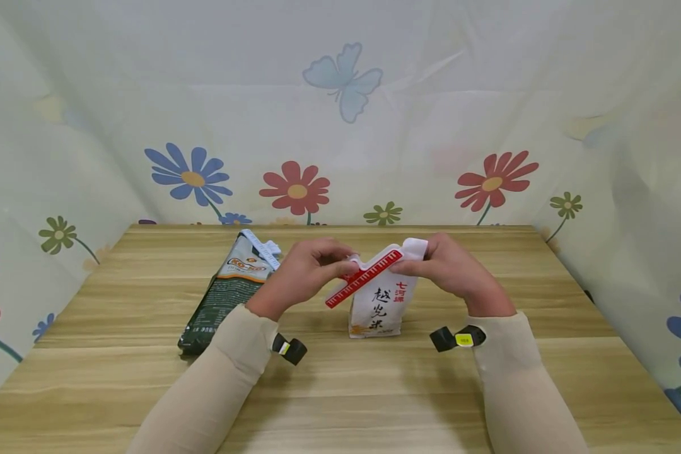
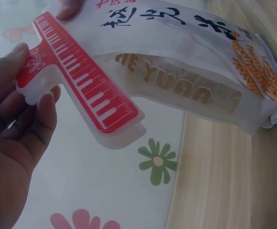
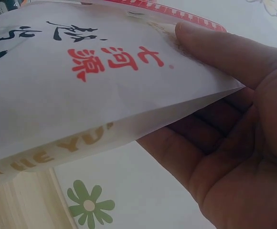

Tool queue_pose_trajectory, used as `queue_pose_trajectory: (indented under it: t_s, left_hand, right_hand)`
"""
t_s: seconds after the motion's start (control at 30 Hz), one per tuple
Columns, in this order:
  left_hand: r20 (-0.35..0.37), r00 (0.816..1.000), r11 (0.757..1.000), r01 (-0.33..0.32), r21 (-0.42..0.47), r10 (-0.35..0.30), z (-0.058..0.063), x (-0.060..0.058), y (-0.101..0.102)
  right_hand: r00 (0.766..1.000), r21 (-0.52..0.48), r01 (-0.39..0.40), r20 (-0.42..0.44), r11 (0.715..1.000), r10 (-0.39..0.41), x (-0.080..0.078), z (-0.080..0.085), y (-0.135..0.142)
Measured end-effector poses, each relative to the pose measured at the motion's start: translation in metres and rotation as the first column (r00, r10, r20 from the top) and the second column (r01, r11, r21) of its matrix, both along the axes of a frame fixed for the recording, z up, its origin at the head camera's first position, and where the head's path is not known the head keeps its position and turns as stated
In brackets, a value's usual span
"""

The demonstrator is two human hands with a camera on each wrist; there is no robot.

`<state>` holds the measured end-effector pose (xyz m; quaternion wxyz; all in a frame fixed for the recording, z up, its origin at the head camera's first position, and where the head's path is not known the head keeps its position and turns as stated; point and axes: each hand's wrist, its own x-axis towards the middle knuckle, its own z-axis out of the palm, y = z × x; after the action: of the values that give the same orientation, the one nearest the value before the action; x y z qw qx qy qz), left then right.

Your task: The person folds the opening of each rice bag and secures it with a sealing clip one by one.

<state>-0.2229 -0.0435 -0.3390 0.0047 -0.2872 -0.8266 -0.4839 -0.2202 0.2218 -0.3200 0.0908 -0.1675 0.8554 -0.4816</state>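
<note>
A white rice bag [image 1: 377, 309] with black and red lettering stands on the table, its folded top leaning toward the right. My right hand [image 1: 459, 268] grips that top corner, thumb on the front and fingers behind, as the right wrist view shows. In my left hand [image 1: 301, 274] is a red bag clip [image 2: 83, 71] printed with piano keys, pinched at its handle between thumb and fingers. The clip's long bar lies slanted across the upper part of the bag, its lower left end sticking out past the bag's side.
Left of the rice bag lies a dark green and silver bag [image 1: 224, 306], with a pale blue piano-key clip [image 1: 261, 248] across its top. The wooden table [image 1: 363, 403] meets a flower-printed cloth [image 1: 420, 126] at the back and sides.
</note>
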Motion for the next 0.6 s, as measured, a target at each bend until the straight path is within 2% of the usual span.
queue_pose_trajectory:
  t_s: [0.6]
  left_hand:
    - [-0.039, 0.999, 1.000, 0.028, 0.006, -0.028, 0.0062, -0.0013, 0.0070]
  right_hand:
    - [1.000, 0.009, -0.029, 0.010, 1.000, 0.028, -0.0004, -0.0007, 0.0028]
